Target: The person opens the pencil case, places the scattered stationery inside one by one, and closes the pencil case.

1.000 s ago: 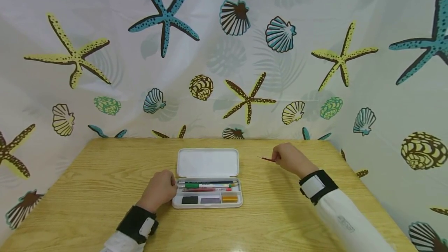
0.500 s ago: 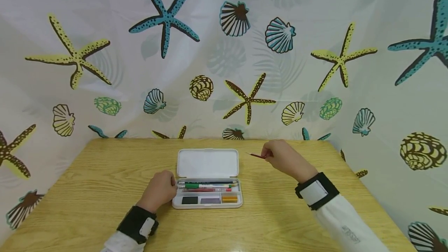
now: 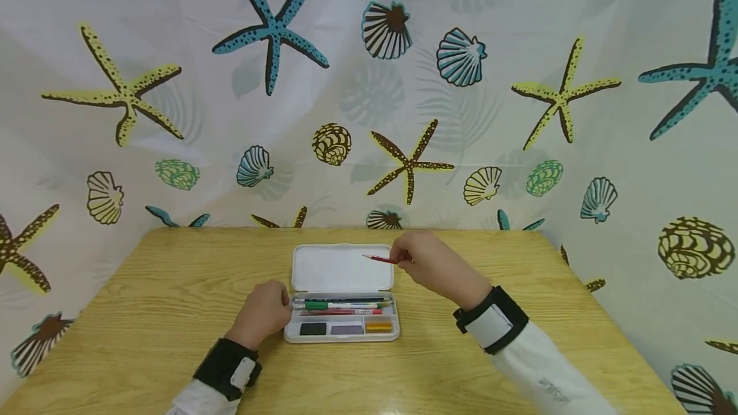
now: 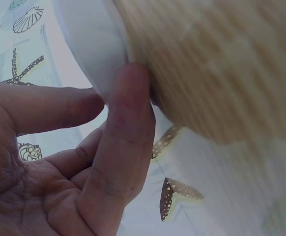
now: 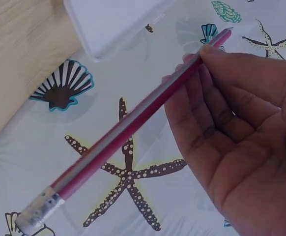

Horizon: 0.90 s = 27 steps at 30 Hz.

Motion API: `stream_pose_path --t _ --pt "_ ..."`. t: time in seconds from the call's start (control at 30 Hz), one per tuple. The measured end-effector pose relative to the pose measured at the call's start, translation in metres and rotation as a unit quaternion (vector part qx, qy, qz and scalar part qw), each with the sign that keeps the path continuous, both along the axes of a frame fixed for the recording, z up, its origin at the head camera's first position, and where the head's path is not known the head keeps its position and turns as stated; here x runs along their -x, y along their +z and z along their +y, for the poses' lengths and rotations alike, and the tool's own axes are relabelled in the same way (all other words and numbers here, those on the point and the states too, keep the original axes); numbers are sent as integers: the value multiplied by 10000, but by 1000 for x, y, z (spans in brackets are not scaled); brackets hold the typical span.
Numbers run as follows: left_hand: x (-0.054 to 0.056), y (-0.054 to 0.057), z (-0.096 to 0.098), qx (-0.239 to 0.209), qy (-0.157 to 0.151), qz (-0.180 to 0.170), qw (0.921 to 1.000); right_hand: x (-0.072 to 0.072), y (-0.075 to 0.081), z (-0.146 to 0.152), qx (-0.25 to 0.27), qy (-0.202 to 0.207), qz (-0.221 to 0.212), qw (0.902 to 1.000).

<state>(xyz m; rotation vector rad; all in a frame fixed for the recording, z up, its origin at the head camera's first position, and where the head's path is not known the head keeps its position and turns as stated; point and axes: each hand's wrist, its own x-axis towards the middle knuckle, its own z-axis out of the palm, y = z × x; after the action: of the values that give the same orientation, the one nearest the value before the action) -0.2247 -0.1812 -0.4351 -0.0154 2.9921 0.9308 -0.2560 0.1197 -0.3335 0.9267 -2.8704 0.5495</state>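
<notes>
My right hand (image 3: 434, 266) pinches a red pencil (image 3: 379, 259) between thumb and fingers, in front of the raised white lid (image 3: 334, 268) in the head view. In the right wrist view the pencil (image 5: 128, 123) shows a silver stripe and a metal-banded eraser end at lower left, with the fingers near its other end. My left hand (image 3: 262, 314) holds the left edge of the white pencil case (image 3: 341, 340); the left wrist view shows thumb and forefinger pinching that white edge (image 4: 96, 44). The case lies open, with pencils and a green-marked pen (image 3: 317, 305) in its rear compartment.
Small front compartments of the case hold a black block (image 3: 313, 329), a greyish-purple block (image 3: 346, 330) and an orange-yellow block (image 3: 378, 327). The case stands mid-way on a wooden table (image 3: 190, 287). A cloth (image 3: 346, 95) printed with starfish and shells hangs behind and at the sides.
My right hand has moved left with the red pencil, from right of the pencil case to its lid. The left hand and the case have stayed in place.
</notes>
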Motion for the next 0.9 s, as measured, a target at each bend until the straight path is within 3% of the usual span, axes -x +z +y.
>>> stream_pose_path --t 0.47,0.9 --pt "4 -2 0 15 -7 -22 10000 -4 -12 -46 -7 417 -63 9991" --pt "2 0 0 25 -43 -112 9999 -2 -39 -90 -178 796 -36 9967"
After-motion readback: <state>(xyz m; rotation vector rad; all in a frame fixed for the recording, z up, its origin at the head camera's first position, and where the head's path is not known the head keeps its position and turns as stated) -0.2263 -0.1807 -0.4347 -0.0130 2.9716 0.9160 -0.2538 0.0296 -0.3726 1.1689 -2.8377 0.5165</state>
